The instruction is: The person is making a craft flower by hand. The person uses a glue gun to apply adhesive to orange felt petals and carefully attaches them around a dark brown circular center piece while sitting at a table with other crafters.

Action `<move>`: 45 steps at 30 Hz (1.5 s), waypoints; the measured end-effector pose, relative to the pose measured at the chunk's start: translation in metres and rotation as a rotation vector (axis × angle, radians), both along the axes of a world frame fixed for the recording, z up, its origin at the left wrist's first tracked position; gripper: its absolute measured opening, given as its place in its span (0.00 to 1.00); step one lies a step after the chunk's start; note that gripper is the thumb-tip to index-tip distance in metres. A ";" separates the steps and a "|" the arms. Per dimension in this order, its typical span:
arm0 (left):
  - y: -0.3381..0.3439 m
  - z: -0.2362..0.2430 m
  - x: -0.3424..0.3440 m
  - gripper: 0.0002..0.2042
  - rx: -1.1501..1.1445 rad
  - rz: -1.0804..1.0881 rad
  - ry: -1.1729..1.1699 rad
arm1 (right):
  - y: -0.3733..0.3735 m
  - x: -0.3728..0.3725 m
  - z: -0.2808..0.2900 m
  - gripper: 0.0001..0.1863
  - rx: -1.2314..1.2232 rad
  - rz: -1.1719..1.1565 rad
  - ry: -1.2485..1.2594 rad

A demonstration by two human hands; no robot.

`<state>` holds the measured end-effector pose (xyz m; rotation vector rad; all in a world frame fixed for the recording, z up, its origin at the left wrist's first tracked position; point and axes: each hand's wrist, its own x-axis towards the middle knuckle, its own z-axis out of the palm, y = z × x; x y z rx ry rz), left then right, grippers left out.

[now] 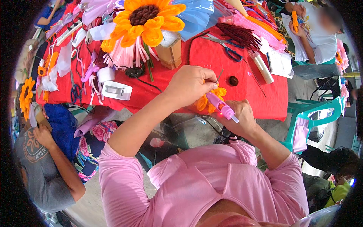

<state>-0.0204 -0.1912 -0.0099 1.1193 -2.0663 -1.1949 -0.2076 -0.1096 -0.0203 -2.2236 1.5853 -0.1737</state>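
Note:
My left hand (193,85) has its fingers pinched on a small orange fuzzy-wire flower (202,103), and a thin green stem (220,75) sticks up past the fingertips. Close against the petals is a pink glue gun (217,102), with a pale glue stick poking from its back end. Wrapped round its handle is my right hand (242,118), the fingers partly hidden beneath. Just beyond, a small dark brown coil (233,80) rests on the red tablecloth (261,94). The glue gun's tip and the flower's centre are partly covered by my left hand.
A large orange sunflower (144,15) stands by a cardboard box (169,51). Scissors (232,53), brown fuzzy wires (238,34) and a white roll (261,67) lie beyond. A white plastic stand (117,90) sits left. Co-workers flank me; a green chair (314,117) is right.

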 end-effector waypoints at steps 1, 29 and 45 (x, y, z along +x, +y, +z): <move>0.000 0.000 0.000 0.06 0.003 -0.001 0.001 | 0.000 0.000 0.000 0.20 0.000 0.000 0.001; 0.003 0.004 0.001 0.06 -0.013 0.000 -0.030 | -0.021 -0.038 0.014 0.15 0.531 -0.428 -0.699; 0.005 0.002 0.000 0.06 -0.039 -0.001 -0.029 | -0.055 -0.020 0.012 0.18 0.583 -0.259 -0.460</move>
